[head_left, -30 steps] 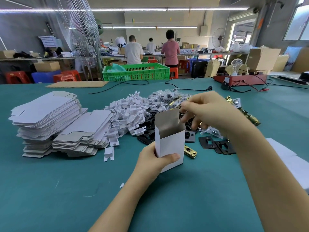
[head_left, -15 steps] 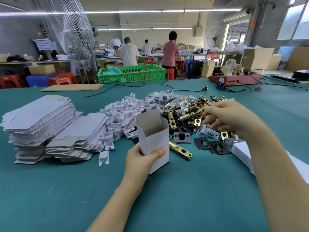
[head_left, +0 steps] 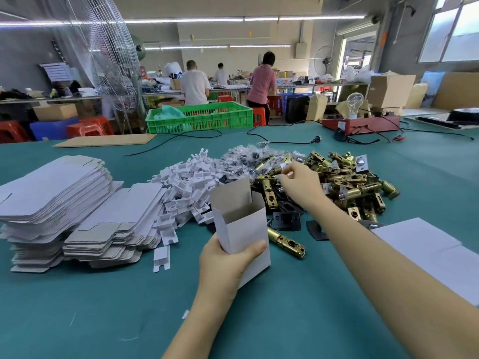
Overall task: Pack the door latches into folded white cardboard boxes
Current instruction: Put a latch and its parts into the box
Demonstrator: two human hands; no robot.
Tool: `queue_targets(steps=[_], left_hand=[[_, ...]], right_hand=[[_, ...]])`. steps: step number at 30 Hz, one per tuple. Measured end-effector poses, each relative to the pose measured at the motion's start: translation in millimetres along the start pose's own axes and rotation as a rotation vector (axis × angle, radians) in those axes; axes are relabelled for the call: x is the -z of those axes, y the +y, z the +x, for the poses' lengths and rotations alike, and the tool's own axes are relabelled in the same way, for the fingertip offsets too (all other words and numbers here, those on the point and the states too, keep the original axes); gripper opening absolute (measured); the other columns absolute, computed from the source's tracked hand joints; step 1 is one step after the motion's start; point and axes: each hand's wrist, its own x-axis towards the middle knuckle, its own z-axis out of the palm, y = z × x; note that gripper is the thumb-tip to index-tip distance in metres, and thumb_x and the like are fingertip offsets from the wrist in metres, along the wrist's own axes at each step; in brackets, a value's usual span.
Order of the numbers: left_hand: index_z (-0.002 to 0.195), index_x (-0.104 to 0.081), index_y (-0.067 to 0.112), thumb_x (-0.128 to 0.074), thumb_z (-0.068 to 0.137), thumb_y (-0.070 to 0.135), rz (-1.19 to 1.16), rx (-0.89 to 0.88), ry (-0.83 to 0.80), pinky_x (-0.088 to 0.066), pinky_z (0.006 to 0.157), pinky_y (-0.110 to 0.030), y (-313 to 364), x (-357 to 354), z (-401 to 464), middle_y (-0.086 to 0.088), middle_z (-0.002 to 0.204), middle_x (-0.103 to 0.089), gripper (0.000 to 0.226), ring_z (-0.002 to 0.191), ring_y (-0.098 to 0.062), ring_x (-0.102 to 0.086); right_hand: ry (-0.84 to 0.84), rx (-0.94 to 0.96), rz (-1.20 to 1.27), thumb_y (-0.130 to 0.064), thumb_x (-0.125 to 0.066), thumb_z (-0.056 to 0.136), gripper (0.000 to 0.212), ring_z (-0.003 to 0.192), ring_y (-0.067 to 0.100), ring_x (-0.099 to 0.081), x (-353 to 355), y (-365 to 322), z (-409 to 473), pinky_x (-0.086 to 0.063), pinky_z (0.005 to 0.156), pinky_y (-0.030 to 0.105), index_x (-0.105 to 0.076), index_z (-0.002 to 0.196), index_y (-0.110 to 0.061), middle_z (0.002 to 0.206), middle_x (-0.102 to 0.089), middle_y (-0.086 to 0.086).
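Teal felt covers the wide packing table point(head_left: 103, 320) that fills the lower frame of a factory floor, where three workers stand with their backs turned at benches in the upper centre. At lower centre, the person's left hand point(head_left: 225, 263) grips an upright white cardboard box point(head_left: 243, 229), thumb curled across its front face and fingers wrapped behind it, the top flap standing open and the box tilted slightly to the left. Just right of the box, the right hand point(head_left: 302, 187) reaches into the near edge of the heap of brass door latches point(head_left: 344, 185) at centre right, its fingertips pinched together on a small pale piece whose identity cannot be made out. One loose brass latch point(head_left: 286, 242) lies on the felt just right of the box, beside black plates point(head_left: 286, 221). A pile of white plastic inserts point(head_left: 186, 187) sits left of the latches, touching a mound of small clear bags point(head_left: 246, 161) behind it. Stacks of flat unfolded box blanks point(head_left: 59, 203) occupy the left of the frame. White sheets point(head_left: 425, 244) lie at the right edge. Across the far side of the table stand a green plastic crate point(head_left: 199, 117), a flat brown cardboard sheet point(head_left: 103, 139), black cables point(head_left: 282, 138) and a red base carrying a clear light bulb point(head_left: 354, 104).
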Motion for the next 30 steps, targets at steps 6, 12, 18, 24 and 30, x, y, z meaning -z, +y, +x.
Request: queue_targets(steps=[6,12,18,24,30], left_hand=[[0.095,-0.071,0.024,-0.085,0.071,0.014,-0.033,0.026,0.01,-0.056,0.069,-0.022,-2.5,0.2,4.0,0.01,0.089,-0.076,0.029,0.082,-0.009,-0.073],[0.101,-0.071,0.024,-0.087,0.063,0.025,-0.014,0.01,-0.058,-0.054,0.067,-0.019,-1.2,1.2,3.9,0.006,0.093,-0.076,0.042,0.087,-0.012,-0.072],[0.103,-0.069,0.023,-0.083,0.059,0.023,-0.008,-0.024,-0.115,-0.05,0.063,-0.011,0.6,-0.7,3.4,0.01,0.089,-0.075,0.045,0.08,-0.004,-0.069],[0.097,-0.07,0.027,-0.081,0.06,0.02,-0.011,-0.043,-0.152,-0.051,0.066,-0.014,1.9,-0.8,2.2,0.007,0.089,-0.075,0.04,0.082,-0.006,-0.069],[0.103,-0.069,0.024,-0.079,0.061,0.018,-0.022,-0.056,-0.172,-0.052,0.067,-0.015,5.7,-0.6,0.3,0.008,0.093,-0.076,0.044,0.084,-0.005,-0.069]], right_hand=[[-0.152,0.276,-0.308,-0.018,-0.046,0.096,0.03,0.098,0.032,-0.057,-45.4,-11.9,43.3,-0.039,0.069,0.033,-0.051,0.122,-0.003,0.11,-0.06,0.015],[-0.395,0.222,-0.619,-0.018,-0.035,0.098,0.027,0.127,0.031,-0.037,-73.7,-6.3,60.9,-0.036,0.088,0.046,-0.05,0.118,-0.007,0.132,-0.05,0.016],[-0.331,0.244,-0.657,-0.013,-0.04,0.096,0.02,0.105,0.031,-0.046,-77.4,-6.0,65.3,-0.032,0.076,0.037,-0.055,0.109,-0.015,0.112,-0.059,0.01],[-0.195,0.295,-0.516,-0.015,-0.047,0.093,0.014,0.114,0.031,-0.043,-80.1,-2.0,53.6,-0.032,0.078,0.035,-0.06,0.1,-0.013,0.106,-0.061,0.01],[0.026,0.127,0.159,-0.019,-0.05,0.096,0.013,0.08,0.019,-0.054,-56.2,-16.9,12.4,-0.039,0.066,0.03,-0.061,0.094,-0.012,0.081,-0.059,-0.003]])
